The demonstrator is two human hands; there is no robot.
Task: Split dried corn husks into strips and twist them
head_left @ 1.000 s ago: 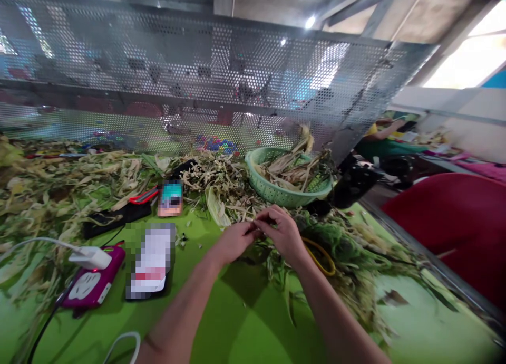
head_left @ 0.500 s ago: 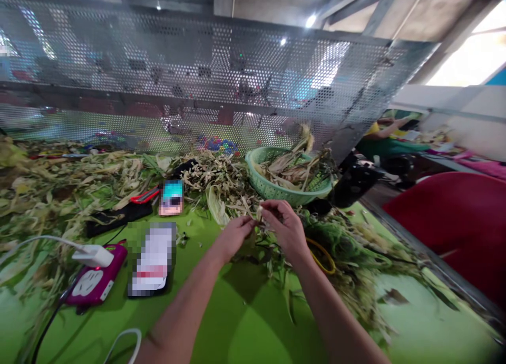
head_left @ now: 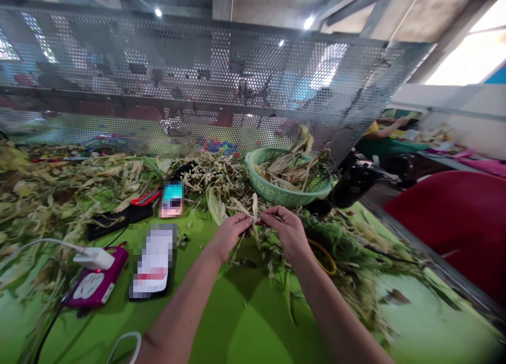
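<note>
My left hand (head_left: 229,234) and my right hand (head_left: 288,230) meet over the green table (head_left: 245,322), fingertips pinched together on a dry pale husk strip (head_left: 253,208) that sticks up between them. More strips hang below the left fingers. A heap of dried husks and leaves (head_left: 213,182) lies just behind the hands. A green plastic basket (head_left: 281,194) filled with husks stands behind and to the right of them.
A phone (head_left: 153,262) lies left of my left arm, beside a purple power strip (head_left: 94,284) with a white plug (head_left: 93,258). A yellow ring (head_left: 326,254) lies by my right wrist. A perforated metal screen (head_left: 197,79) closes off the back. A red chair (head_left: 454,221) stands right.
Both hands have risen slightly from the table and lifted the husk strip, which now stands up between the fingertips.
</note>
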